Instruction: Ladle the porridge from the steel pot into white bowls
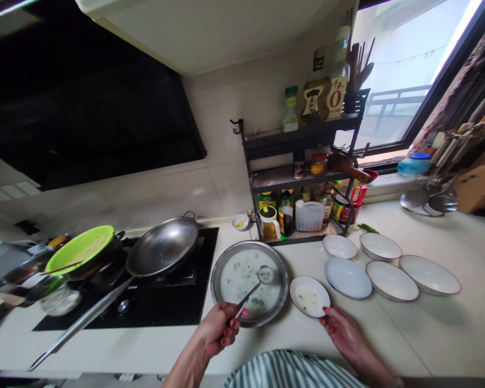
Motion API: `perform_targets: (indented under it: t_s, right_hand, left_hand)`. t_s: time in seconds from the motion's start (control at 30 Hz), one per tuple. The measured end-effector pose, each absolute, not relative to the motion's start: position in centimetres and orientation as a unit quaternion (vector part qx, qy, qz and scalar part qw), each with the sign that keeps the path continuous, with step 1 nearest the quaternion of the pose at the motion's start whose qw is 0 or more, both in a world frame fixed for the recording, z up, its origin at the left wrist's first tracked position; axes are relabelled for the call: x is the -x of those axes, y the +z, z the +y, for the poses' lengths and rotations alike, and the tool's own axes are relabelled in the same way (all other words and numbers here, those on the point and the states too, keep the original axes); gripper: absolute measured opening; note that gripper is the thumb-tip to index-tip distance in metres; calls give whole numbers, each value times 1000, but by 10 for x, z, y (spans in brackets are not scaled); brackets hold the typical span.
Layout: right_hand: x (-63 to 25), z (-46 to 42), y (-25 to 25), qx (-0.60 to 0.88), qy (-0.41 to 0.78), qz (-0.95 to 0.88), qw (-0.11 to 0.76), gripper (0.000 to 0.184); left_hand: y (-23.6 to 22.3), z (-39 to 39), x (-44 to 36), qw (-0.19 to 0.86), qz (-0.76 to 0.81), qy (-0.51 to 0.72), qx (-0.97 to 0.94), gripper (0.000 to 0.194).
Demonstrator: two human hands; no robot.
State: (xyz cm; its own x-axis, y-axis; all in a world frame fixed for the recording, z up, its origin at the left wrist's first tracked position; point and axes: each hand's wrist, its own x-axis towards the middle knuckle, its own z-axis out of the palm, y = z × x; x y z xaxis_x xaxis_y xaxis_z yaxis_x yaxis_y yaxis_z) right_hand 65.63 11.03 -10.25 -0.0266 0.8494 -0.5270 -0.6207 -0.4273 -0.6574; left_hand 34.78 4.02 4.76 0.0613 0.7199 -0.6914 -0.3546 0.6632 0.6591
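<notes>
A metal ladle [250, 294] is gripped by its handle in my left hand [217, 327], fingers wrapped round it. The ladle's round scoop rests over a wide metal basin [285, 280] of white, milky soup [238, 277] with green bits. Just right of the basin, my right hand [344, 333] pinches the near right rim of a small white bowl [299, 285] between thumb and fingers. A little pale liquid with a few dark green bits lies in that bowl. Further right, several white bowls stand in a group, the bluish-white one [347, 277] nearest my right hand.
Left of the basin, a steel wok [165, 245] sits on the black hob [161, 307], its long handle [83, 320] reaching over the front counter. A green strainer basket [83, 250] stands farther left. Behind is a black spice rack [303, 134] with bottles; skimmers [414, 202] lie far right.
</notes>
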Motion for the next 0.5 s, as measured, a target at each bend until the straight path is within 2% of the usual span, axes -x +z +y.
perform_targets:
  t_s: [0.5]
  right_hand:
    - [-657, 108, -106, 482, 679, -216, 511, 25]
  left_hand:
    - [54, 47, -383, 716, 560, 284, -305, 27]
